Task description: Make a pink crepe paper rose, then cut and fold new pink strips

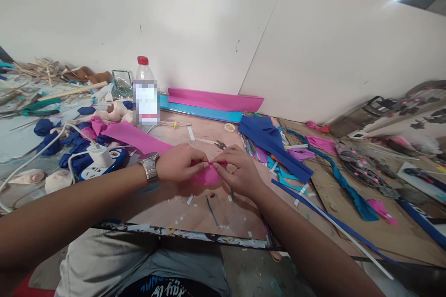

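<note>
Close together over the middle of the table [153, 211], both hands pinch one small piece of bright pink cloth [208, 177]. My left hand [179, 162] wears a metal watch at the wrist and grips the cloth's upper left edge with thumb and fingertips. From the right, my right hand [240, 171] pinches the same upper edge, its thumb almost meeting the left one. Part of the cloth hangs below the thumbs; the fingers hide the rest. A long pink strip [139, 138] runs behind my left hand. Small pliers [219, 145] lie just beyond the fingers.
A red-capped bottle [142, 69] stands at the back left. Left are a power strip [104, 164] with a white cable, dark blue cloth rosettes [50, 143] and sticks. Blue cloth [261, 134], a cardboard sheet [348, 195] and a white rod [348, 232] lie right.
</note>
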Demonstrator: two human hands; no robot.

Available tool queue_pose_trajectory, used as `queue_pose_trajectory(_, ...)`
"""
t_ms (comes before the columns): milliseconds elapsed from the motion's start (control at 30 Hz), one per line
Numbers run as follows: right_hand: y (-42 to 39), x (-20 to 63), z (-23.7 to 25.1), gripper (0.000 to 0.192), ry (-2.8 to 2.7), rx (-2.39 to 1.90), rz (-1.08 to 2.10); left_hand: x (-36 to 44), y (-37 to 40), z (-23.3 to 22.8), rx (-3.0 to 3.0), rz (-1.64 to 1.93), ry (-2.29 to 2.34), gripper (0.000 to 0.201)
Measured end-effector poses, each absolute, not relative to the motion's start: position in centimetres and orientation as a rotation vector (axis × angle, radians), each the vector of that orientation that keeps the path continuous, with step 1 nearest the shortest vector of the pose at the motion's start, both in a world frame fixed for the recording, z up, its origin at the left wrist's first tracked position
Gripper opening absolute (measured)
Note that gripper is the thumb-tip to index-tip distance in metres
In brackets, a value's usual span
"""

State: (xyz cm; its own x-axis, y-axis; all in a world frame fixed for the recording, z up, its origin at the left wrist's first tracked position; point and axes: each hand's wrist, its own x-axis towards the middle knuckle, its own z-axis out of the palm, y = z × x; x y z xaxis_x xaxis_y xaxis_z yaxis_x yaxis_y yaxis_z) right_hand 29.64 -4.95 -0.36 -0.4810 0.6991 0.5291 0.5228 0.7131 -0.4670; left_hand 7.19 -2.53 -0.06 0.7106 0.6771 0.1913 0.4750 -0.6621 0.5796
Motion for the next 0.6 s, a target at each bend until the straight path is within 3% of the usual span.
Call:
queue_pose_trajectory(167,-4.58,29.96,-0.64,0.009,-2.209,-0.845,0.208,7.02,-2.33,-0.09,2.438,0.481,0.893,0.021)
queue_pose_trajectory(600,-4.38,30.12,-1.09,0.010,-2.279,-0.781,0.112,7.23,-2.37,0.20,2.464,0.376,0.963,0.023)
